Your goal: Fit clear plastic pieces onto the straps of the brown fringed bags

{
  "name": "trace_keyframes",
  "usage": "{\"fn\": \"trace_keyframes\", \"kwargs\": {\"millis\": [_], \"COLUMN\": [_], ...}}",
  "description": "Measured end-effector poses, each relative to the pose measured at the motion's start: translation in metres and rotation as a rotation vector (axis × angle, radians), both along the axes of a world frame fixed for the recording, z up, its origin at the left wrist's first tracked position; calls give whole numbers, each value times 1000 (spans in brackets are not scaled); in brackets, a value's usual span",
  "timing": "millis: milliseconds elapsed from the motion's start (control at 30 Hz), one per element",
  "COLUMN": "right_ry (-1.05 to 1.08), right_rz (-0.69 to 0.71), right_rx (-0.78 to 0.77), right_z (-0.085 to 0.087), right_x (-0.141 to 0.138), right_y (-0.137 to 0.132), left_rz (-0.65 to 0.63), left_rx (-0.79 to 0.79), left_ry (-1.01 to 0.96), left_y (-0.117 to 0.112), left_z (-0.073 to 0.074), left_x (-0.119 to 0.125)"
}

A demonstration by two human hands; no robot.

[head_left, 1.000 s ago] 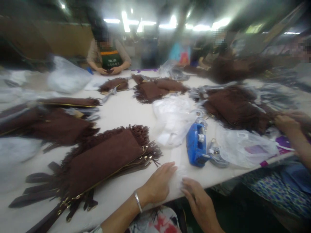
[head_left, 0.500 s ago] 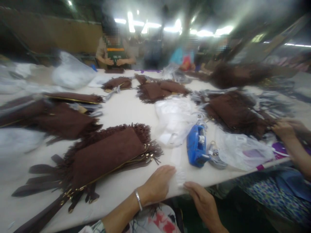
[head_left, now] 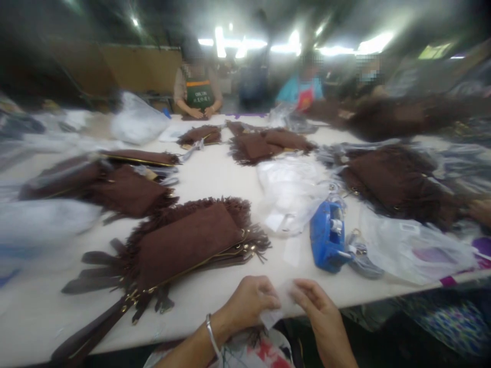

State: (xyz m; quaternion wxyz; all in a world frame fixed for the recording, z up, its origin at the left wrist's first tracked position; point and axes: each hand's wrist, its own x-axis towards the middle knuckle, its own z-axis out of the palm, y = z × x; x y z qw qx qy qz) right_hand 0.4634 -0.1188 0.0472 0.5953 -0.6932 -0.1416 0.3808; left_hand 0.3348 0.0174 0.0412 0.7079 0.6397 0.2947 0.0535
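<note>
At the table's front edge, my left hand (head_left: 251, 301) is closed in a pinch, a bracelet round its wrist. A small, thin whitish see-through piece (head_left: 271, 318), like plastic film or a little bag, hangs from its fingers. My right hand (head_left: 316, 306) faces it, fingertips pinched at the other end of this piece; blur hides the exact grip. Beyond my left hand lies a stack of brown fringed bags (head_left: 187, 245) with gold zips and wrist straps. A blue tape dispenser (head_left: 326, 237) stands past my right hand.
White plastic bags (head_left: 289, 186) lie behind the dispenser, and a clear bag (head_left: 418, 245) lies to its right. More brown fringed bags (head_left: 130, 191) are piled at left, at the back and at right (head_left: 387, 176). Co-workers (head_left: 197, 92) are across the table.
My hands have lifted the small whitish piece from the tabletop and brought it nearer to me. The view has turned left. The co-worker's arm at right has mostly left the picture.
</note>
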Motion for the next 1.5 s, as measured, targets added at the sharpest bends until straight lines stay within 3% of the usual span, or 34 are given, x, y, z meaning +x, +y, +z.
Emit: {"fn": "trace_keyframes", "kwargs": {"millis": [133, 333, 567, 667, 800, 933, 1067, 1167, 1333, 1433, 1500], "right_ry": [138, 120, 54, 62, 166, 298, 325, 291, 350, 359, 349], "right_rz": [105, 193, 128, 109, 172, 333, 636, 804, 953, 1008, 1024], "right_rx": [41, 73, 2, -10, -15, 31, -22, -32, -12, 6, 7], "right_z": [-6, -10, -15, -19, -27, -38, -42, -42, -39, -37, -37], "right_x": [-17, -49, -75, -84, -100, -121, -139, -148, -153, -157, -162], "right_y": [21, 49, 71, 73, 67, 60, 59, 63, 74, 80, 84], "left_rz": [101, 165, 421, 506, 658, 779, 781, 799, 684, 616, 662], "left_rx": [-36, 29, -430, -504, -486, -435, -439, -277, 401, 558, 588], "left_ry": [20, 32, -67, -75, -180, -220, -152, 10, 202, 262, 286], "left_y": [7, 10, 6, 2, 3, 5, 2, 0, 1, 3, 5], "left_z": [3, 11, -3, -5, -5, -3, 2, 7, 25, 29, 25], "left_x": [-28, -70, -117, -130, -144, -157, -167, -175, -195, -205, -210]}}
